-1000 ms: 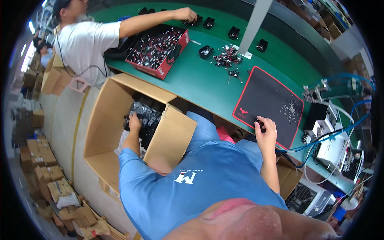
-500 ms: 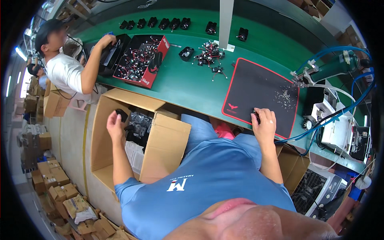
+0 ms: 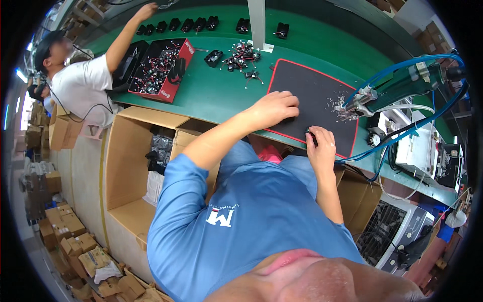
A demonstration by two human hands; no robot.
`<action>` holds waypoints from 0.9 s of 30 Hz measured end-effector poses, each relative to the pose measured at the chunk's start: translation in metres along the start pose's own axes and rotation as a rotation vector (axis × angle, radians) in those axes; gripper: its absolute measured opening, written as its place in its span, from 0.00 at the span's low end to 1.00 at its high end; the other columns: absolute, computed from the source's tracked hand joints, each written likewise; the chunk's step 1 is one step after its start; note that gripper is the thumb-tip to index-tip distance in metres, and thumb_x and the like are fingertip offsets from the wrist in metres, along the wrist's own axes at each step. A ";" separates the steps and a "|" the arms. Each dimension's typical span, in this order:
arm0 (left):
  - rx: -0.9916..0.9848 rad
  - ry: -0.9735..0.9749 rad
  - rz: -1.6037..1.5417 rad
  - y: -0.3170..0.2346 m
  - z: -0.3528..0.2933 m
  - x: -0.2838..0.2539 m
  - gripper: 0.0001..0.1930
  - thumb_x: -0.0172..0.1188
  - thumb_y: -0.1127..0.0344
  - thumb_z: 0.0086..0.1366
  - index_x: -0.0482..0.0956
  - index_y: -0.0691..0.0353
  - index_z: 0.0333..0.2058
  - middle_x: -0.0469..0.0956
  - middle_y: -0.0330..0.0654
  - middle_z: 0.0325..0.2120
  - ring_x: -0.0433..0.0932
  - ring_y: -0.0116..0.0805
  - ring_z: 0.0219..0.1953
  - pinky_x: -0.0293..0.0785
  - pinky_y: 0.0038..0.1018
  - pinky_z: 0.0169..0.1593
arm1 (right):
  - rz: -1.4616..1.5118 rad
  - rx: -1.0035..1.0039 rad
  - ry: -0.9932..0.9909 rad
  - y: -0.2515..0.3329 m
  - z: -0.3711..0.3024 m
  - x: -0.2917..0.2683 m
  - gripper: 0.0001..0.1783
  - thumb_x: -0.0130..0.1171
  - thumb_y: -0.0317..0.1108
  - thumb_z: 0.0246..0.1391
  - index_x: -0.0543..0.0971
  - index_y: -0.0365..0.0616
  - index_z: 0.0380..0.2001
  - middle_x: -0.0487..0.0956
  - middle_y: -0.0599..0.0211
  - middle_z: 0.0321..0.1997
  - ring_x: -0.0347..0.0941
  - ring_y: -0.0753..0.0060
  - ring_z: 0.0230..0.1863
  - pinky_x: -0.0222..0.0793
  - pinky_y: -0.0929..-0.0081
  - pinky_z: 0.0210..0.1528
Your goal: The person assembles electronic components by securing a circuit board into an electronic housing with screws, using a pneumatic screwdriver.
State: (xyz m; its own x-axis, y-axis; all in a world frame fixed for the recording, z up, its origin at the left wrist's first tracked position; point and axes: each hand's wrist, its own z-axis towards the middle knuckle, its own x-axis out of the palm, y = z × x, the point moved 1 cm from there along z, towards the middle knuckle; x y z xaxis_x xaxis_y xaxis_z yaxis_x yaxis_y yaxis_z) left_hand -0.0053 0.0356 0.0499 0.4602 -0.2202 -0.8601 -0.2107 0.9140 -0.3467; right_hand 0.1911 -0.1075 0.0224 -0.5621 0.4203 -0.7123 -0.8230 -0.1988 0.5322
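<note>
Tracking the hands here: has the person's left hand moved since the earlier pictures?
Yes: judged against the open cardboard box, the left hand has moved rightward from it to the red-edged black mat.

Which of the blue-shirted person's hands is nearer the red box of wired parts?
The left hand, right of the box, over the black mat; the right hand is farther right, by its edge.

We find open room on the black mat [image 3: 307,83], beyond the left hand [image 3: 275,107]. Small metal pieces [image 3: 338,104] and the green tool [image 3: 402,93] obstruct its right; the right hand [image 3: 321,143] blocks its near edge. Leftward, we trace bare tabletop [image 3: 209,93] toward the red box [image 3: 176,75].
</note>
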 end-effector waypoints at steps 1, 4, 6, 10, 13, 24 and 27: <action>-0.027 0.071 -0.007 -0.003 0.011 0.008 0.11 0.60 0.76 0.57 0.83 0.59 0.39 0.78 0.41 0.46 0.76 0.45 0.52 0.75 0.40 0.54 | -0.002 -0.002 -0.003 -0.004 -0.004 -0.004 0.11 0.69 0.24 0.51 0.83 0.39 0.39 0.84 0.57 0.46 0.78 0.51 0.44 0.76 0.60 0.49; -0.031 0.054 -0.058 0.000 0.018 0.025 0.15 0.61 0.75 0.57 0.83 0.59 0.44 0.78 0.43 0.49 0.75 0.47 0.55 0.73 0.40 0.58 | -0.022 0.055 -0.022 -0.010 -0.014 -0.012 0.10 0.69 0.24 0.52 0.83 0.39 0.39 0.84 0.57 0.46 0.79 0.51 0.45 0.76 0.59 0.49; -0.009 -0.026 -0.109 0.001 0.016 0.030 0.17 0.61 0.75 0.57 0.83 0.59 0.46 0.77 0.44 0.52 0.74 0.48 0.58 0.72 0.41 0.61 | -0.023 0.063 -0.012 -0.009 -0.017 -0.017 0.09 0.69 0.24 0.52 0.84 0.39 0.38 0.84 0.57 0.47 0.79 0.50 0.45 0.76 0.58 0.49; -0.099 -0.184 -0.177 -0.004 -0.005 0.020 0.29 0.70 0.68 0.56 0.79 0.57 0.59 0.71 0.47 0.63 0.68 0.53 0.66 0.65 0.46 0.67 | -0.002 0.086 -0.009 -0.014 -0.014 -0.019 0.08 0.69 0.24 0.52 0.83 0.39 0.37 0.84 0.57 0.46 0.79 0.51 0.45 0.76 0.59 0.49; -0.344 -0.155 -0.150 -0.020 -0.019 0.024 0.59 0.83 0.48 0.39 0.63 0.55 0.70 0.62 0.48 0.68 0.63 0.54 0.68 0.54 0.49 0.69 | 0.006 0.068 0.006 -0.013 -0.010 -0.021 0.07 0.68 0.24 0.52 0.83 0.39 0.36 0.84 0.58 0.44 0.79 0.51 0.44 0.76 0.58 0.49; -0.303 -0.216 -0.234 -0.008 -0.003 0.056 0.47 0.81 0.57 0.45 0.70 0.57 0.64 0.74 0.48 0.59 0.72 0.49 0.63 0.62 0.42 0.62 | 0.085 0.056 0.046 -0.008 0.008 -0.028 0.06 0.69 0.26 0.51 0.84 0.39 0.34 0.85 0.58 0.40 0.81 0.52 0.43 0.77 0.60 0.48; -0.292 -0.216 -0.210 -0.011 -0.003 0.051 0.43 0.80 0.59 0.46 0.72 0.57 0.62 0.76 0.46 0.58 0.73 0.47 0.62 0.62 0.42 0.62 | 0.143 0.028 0.004 0.006 0.023 -0.027 0.07 0.69 0.26 0.51 0.84 0.39 0.34 0.86 0.59 0.41 0.82 0.53 0.43 0.77 0.62 0.49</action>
State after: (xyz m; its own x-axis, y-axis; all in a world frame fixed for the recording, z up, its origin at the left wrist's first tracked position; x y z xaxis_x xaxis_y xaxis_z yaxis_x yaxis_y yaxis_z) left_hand 0.0180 0.0135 0.0083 0.6832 -0.2865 -0.6716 -0.3144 0.7148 -0.6247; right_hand 0.2035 -0.1003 0.0554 -0.6736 0.3863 -0.6301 -0.7322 -0.2319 0.6404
